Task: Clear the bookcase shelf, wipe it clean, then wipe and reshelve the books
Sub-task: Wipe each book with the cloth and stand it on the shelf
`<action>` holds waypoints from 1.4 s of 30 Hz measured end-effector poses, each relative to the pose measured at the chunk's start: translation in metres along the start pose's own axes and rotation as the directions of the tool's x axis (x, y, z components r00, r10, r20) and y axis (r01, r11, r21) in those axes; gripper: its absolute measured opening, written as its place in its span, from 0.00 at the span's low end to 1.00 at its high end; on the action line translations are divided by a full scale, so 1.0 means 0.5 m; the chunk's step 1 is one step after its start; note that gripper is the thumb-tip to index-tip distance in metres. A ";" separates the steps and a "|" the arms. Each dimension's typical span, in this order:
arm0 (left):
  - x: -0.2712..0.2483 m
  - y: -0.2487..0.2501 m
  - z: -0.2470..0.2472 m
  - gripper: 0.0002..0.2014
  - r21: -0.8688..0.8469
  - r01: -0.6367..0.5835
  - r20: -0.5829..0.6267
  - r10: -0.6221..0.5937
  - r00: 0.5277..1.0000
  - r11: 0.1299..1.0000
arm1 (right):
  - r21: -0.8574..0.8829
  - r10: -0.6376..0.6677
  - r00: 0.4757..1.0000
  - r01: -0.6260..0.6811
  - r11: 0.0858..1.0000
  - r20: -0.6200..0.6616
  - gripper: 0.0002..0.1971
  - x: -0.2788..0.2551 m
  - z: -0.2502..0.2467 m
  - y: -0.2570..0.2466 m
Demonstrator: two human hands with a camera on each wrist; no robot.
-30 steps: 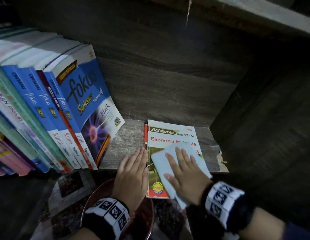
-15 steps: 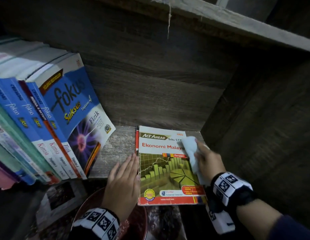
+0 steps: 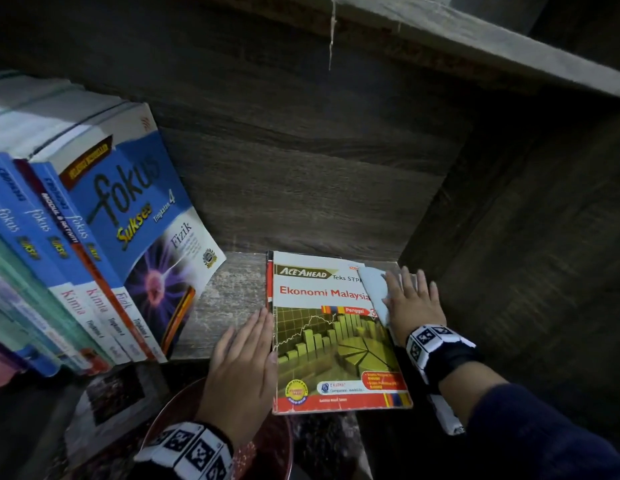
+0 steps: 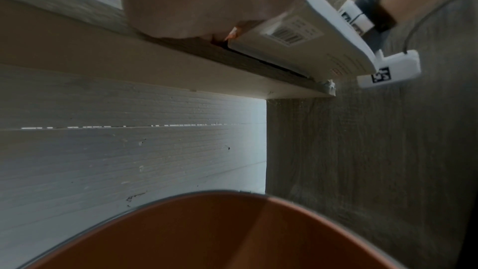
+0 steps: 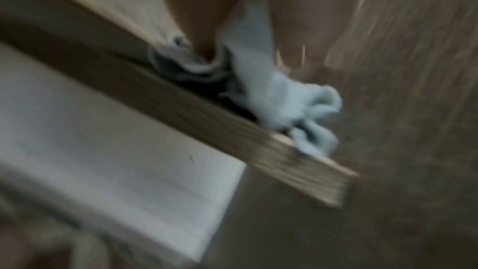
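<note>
The "Ekonomi Malaysia" book (image 3: 336, 341) lies face up on the wooden shelf (image 3: 228, 296), its lower part hanging over the front edge. My left hand (image 3: 246, 351) lies flat with straight fingers against the book's left edge. My right hand (image 3: 410, 303) is at the book's right edge with its fingers spread straight, pressing a pale blue cloth (image 3: 372, 289) against the upper right corner. In the right wrist view the cloth (image 5: 284, 99) is bunched under the palm, at the shelf's front edge. The left wrist view shows the book's underside (image 4: 305, 38) with a barcode.
A row of leaning books (image 3: 128, 220), frontmost a blue "Fokus Sukses Fizik", fills the shelf's left part. A dark side panel (image 3: 509, 271) closes the shelf just right of my right hand. A red bowl (image 3: 277, 441) sits below the shelf under my left wrist.
My right hand has swept the cloth from the middle of the cover to its right edge, uncovering the cover. My left hand has stayed beside the book.
</note>
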State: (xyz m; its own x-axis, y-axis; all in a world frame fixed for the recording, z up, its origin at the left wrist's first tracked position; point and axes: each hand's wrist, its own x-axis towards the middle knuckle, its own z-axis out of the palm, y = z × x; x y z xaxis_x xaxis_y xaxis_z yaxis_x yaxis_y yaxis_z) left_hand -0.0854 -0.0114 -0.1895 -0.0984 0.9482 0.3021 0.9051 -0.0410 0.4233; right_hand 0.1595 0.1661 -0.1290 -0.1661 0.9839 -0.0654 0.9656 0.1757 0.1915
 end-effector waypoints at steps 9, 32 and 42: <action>0.002 0.019 -0.027 0.32 -0.115 0.070 0.113 -0.057 0.992 0.991 | 0.393 0.017 0.979 -0.096 0.914 0.201 0.16 -0.186 -0.071 -0.043; 0.004 0.023 -0.223 0.25 -0.920 0.082 -0.019 -0.253 0.967 0.383 | 0.919 -0.299 0.922 -0.320 -0.230 0.246 0.29 -0.128 -0.114 -0.174; -0.014 0.036 -0.246 0.32 -0.398 -0.206 -0.663 -0.124 0.739 0.894 | 0.945 -0.247 0.969 -0.052 -0.323 -0.031 0.32 -0.015 -0.251 -0.263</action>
State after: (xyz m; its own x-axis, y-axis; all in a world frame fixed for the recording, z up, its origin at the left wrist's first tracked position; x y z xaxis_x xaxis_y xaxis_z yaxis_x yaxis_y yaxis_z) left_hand -0.1192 -0.0574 -0.0789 -0.4591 0.4967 0.7365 0.6651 -0.3575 0.6557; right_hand 0.0088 0.1396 -0.0309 -0.4055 0.9106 -0.0800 -0.1143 -0.1374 -0.9839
